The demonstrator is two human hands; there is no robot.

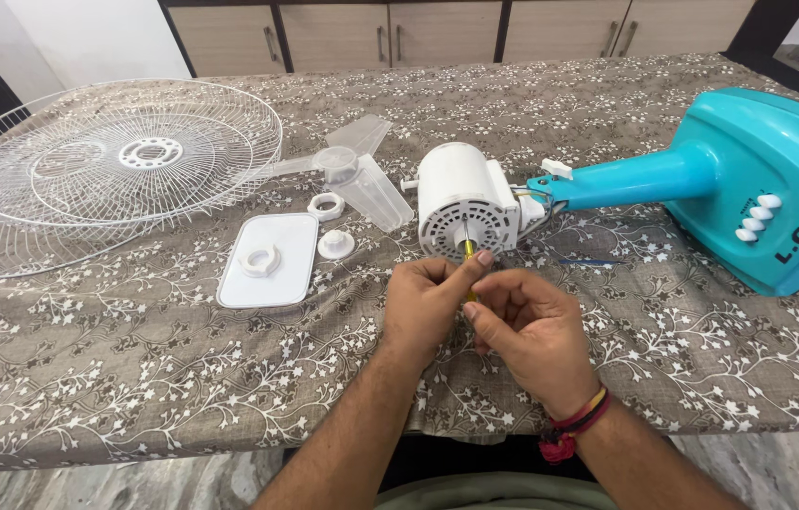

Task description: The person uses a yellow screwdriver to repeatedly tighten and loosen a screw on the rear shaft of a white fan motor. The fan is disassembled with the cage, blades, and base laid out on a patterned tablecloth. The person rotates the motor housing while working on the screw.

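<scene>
Patterned tablecloth (135, 359): screwdriver (467, 250) pinched between left hand (428, 302) and right hand (536, 335).

table (135, 378) – floral cloth | fan grille (107, 170) | motor (465, 203) | teal base (748, 179)

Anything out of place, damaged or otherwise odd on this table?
Nothing looks broken or spilled. The fan is simply in pieces: its wire guard lies flat at the left, the clear blade beside it, and loose wires show between the white motor and the teal stand. Both hands hold a yellow screwdriver at the motor.
</scene>
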